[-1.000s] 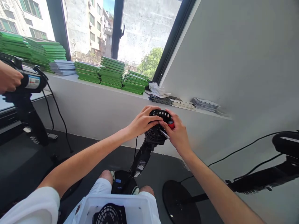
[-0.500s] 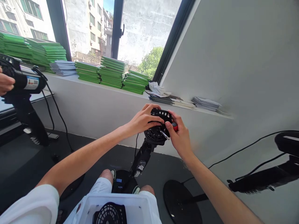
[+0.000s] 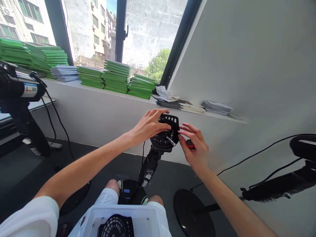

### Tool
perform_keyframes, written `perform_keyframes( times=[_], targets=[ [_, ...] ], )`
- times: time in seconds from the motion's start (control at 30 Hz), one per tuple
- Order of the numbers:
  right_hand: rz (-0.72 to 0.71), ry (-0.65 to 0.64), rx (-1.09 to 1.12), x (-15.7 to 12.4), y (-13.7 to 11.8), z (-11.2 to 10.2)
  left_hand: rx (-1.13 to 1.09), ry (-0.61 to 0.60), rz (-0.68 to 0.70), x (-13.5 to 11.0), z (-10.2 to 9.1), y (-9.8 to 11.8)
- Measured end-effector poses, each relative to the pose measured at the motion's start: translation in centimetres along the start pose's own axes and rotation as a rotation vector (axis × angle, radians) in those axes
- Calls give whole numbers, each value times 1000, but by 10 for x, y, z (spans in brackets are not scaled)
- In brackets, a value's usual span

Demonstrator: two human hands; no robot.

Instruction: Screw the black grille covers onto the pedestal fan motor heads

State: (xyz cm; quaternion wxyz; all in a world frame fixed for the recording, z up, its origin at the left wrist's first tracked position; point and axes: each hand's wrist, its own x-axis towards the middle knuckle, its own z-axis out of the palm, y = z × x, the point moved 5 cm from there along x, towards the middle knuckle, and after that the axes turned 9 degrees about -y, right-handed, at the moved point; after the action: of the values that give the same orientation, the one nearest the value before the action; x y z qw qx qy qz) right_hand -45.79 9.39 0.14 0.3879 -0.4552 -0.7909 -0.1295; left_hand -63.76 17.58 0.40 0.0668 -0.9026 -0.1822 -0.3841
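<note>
The black motor housing is being clasped from above by the left hand. The red-handled screwdriver is being held in the right hand, fingers half spread, with its tip being set against the housing, which is being carried on a stand above the knees.

black fan motor housing | tilted atop stand | red-handled screwdriver | tip on housing

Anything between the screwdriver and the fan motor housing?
Nothing visible. The screwdriver in the right hand reaches the black motor housing with its shaft unobstructed. The left hand holds the housing's upper left side, clear of the shaft.
</note>
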Motion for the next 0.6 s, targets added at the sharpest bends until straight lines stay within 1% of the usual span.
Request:
perform_keyframes(
  times=[0.1, 0.17, 0.27, 0.33, 0.43, 0.47, 0.53, 0.6],
  targets=[
    [-33, 13, 2, -2, 0, 2, 112, -2, 24, 3, -4, 6],
    [-45, 26, -2, -3, 0, 3, 157, 0, 66, 4, -5, 9],
    [-54, 28, -10, -3, -1, 1, 137, 2, 141, 5, -3, 10],
    [-73, 49, -25, -1, -4, -5, 41, 66, 126, 4, -3, 6],
    [-98, 95, -74, 7, -13, -17, -180, 238, 1, -2, -5, -3],
    [-105, 95, -89, 12, -17, -20, -251, 276, -36, -3, -5, -5],
    [-124, 43, -97, 23, -26, -22, -372, 308, -66, -4, -5, -5],
    [-161, -21, -83, 33, -35, -19, -472, 310, -77, -2, -6, -2]
  ],
)
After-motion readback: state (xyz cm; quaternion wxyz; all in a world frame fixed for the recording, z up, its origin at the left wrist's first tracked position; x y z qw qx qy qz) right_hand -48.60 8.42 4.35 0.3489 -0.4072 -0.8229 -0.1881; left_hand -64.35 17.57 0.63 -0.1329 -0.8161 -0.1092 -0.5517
